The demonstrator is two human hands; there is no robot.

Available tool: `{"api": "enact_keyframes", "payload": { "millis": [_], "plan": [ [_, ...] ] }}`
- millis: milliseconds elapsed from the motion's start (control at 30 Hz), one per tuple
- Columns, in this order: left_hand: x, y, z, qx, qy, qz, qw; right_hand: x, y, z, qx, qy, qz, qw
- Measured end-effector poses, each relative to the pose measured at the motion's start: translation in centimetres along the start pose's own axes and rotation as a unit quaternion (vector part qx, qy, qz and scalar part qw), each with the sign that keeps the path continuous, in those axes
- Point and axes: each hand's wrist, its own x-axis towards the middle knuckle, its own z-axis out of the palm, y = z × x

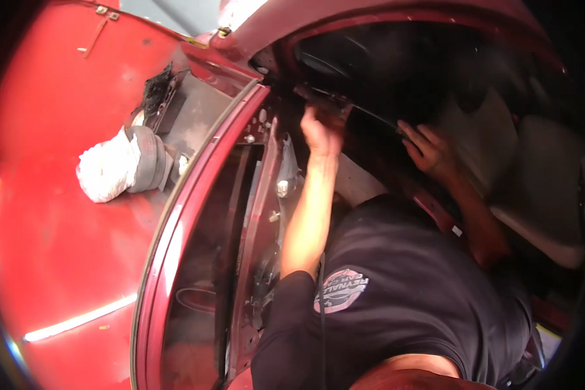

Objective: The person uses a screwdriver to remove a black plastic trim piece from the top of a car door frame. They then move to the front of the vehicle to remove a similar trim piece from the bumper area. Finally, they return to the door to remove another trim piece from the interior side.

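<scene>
A thin rod is being touched, in the car's shadowed doorway, by the right hand, its fingers slightly parted; any pinch cannot be told. Toward the other end, the left hand is being held at a dark part, its fingers' state untellable through blur. Both are being flanked by the door and a seat.

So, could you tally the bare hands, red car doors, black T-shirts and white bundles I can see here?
Bare hands: 2 (left hand, right hand)
Red car door: 1
Black T-shirt: 1
White bundle: 1
Total: 5
</scene>
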Motion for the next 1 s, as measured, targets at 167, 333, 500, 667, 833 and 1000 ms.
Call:
{"api": "enact_keyframes", "payload": {
  "millis": [167,333,500,667,833,1000],
  "plan": [
    [-3.4,2.0,2.5,-0.164,0.019,-0.063,0.984,-2.9,-1.4,-1.4,-0.043,0.022,-0.049,0.998],
    [-7.6,4.0,5.5,-0.135,0.020,-0.020,0.990,-5.0,-0.1,-1.3,-0.077,0.029,-0.145,0.986],
    [-11.4,3.2,4.6,-0.097,0.041,0.036,0.994,-8.6,1.2,-0.4,0.143,0.020,0.021,0.989],
    [-18.7,3.4,3.9,-0.084,0.036,0.044,0.995,-11.5,2.2,0.8,0.291,-0.032,0.191,0.937],
    [-25.1,4.1,4.1,-0.066,0.059,0.038,0.995,-12.3,-1.4,0.8,0.352,-0.087,0.226,0.904],
    [-32.0,5.1,3.4,-0.031,0.053,0.041,0.997,-15.4,-9.0,0.3,0.379,-0.113,0.275,0.877]
  ]
}}
